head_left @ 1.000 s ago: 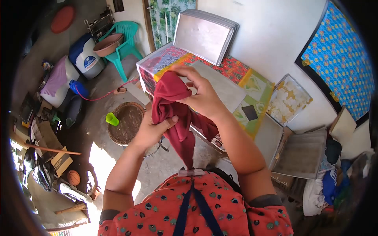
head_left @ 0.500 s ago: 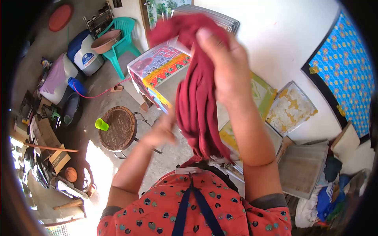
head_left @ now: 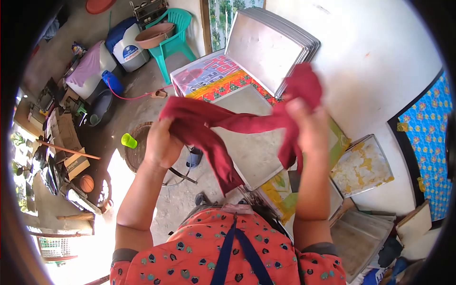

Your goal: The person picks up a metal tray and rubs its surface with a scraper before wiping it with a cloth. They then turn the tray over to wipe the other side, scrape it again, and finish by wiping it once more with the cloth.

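Note:
A long maroon cloth (head_left: 242, 122) stretches between my two hands, its middle sagging a little. My left hand (head_left: 163, 142) is closed round one part of it, and a loose end drops from there towards my waist. On the other side my right hand (head_left: 308, 126), blurred by motion, grips the cloth where it bunches up above and hangs below the fingers. Underneath the cloth lies a flat grey framed panel (head_left: 254, 152), partly hidden by it.
Metal-framed panels (head_left: 266, 45) lean against the wall on a printed box (head_left: 204, 76). A round stool (head_left: 137, 156) with a green cup (head_left: 128, 140) stands at left. Behind are a green chair (head_left: 178, 42) and a blue container (head_left: 112, 81). A blue patterned panel (head_left: 425, 152) is at right.
My left hand has risen from below and taken hold of the cloth. The right hand has moved right and down, so the hanging bundle is now spread sideways between both hands.

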### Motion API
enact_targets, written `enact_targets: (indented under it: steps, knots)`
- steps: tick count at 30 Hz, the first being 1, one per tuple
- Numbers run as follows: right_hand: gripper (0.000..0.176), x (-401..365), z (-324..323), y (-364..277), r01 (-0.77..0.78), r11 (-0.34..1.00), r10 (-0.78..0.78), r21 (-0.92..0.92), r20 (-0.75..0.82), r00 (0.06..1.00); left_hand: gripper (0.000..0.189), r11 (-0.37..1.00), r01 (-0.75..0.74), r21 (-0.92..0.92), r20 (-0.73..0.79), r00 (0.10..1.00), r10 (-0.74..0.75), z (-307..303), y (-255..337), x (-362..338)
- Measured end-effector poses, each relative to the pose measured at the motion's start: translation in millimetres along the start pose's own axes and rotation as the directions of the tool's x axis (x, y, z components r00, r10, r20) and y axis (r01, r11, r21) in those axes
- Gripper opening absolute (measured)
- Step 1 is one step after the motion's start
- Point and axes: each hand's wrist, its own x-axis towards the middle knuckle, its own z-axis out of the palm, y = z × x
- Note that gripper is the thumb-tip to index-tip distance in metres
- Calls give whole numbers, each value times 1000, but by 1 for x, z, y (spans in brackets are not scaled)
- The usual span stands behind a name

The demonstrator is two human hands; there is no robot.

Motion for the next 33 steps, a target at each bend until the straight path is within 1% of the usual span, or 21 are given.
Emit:
enact_targets:
  steps: [1,2,4,5,8,9,12,14,16,18,20,22,23,24,25,26,27,29,30,31,33]
  knots:
    - [46,-9,22,2,-197,980,189,19,204,960,35,999,-35,-35,17,999,36,18,6,0]
    - [51,-6,30,52,-30,949,151,-314,368,918,36,995,-68,-73,41,997,71,35,8,3]
    - [65,-23,83,62,375,899,-245,-224,454,857,38,988,-94,-121,126,986,109,56,4,4]
    - [56,-33,92,66,87,975,3,-205,402,916,40,983,-108,-147,169,977,132,60,3,4]
    - [44,-11,92,72,66,964,-5,-257,230,973,47,973,-224,-50,156,961,229,35,7,6]
    - [39,-1,87,79,136,973,-111,-188,139,984,72,950,-262,170,79,965,252,20,7,11]
    - [38,21,73,51,172,983,-176,59,71,982,111,850,-224,477,166,973,162,-46,-24,17]
    - [37,26,86,44,184,973,-188,140,17,982,129,867,-33,497,244,964,-104,-88,-59,19]
    - [36,28,102,47,164,957,-165,241,-16,986,113,861,-131,492,399,913,-90,-75,-94,19]
    - [36,27,121,55,112,927,-112,358,-20,993,91,785,244,569,380,769,-514,-65,-113,24]
    - [38,22,128,51,15,876,-11,482,-12,1000,63,754,321,574,200,838,-508,-45,-125,24]
    - [40,15,123,49,-36,804,55,594,-14,998,46,874,375,309,108,899,-424,-40,-130,32]
    - [40,10,103,69,-99,743,60,662,82,995,43,936,351,20,82,933,-352,-44,-133,40]
    - [40,-2,86,77,-69,919,47,387,65,997,41,920,288,-266,31,956,-291,-48,-133,48]
    - [40,-17,66,86,-38,997,34,72,50,998,41,890,272,-366,48,961,-274,-58,-112,56]
    - [50,-40,39,110,-29,962,74,-273,155,985,41,851,244,-466,54,967,-248,-66,-86,61]
    - [70,-51,3,132,227,541,168,-810,368,914,43,876,176,-449,19,982,-187,-65,-72,64]
    - [79,-65,-14,126,-202,654,400,-729,106,911,45,948,20,-317,-83,995,-49,-59,-58,66]
    - [84,-69,-16,121,-408,657,520,-634,-11,854,43,960,92,-265,-3,995,-96,-65,-63,68]
    - [88,-72,-8,113,-329,774,389,-540,-3,921,41,965,158,-209,75,987,-145,-64,-65,67]
    - [96,-76,26,103,-113,936,107,-334,-36,994,39,966,211,-149,-39,975,-219,-29,-90,48]
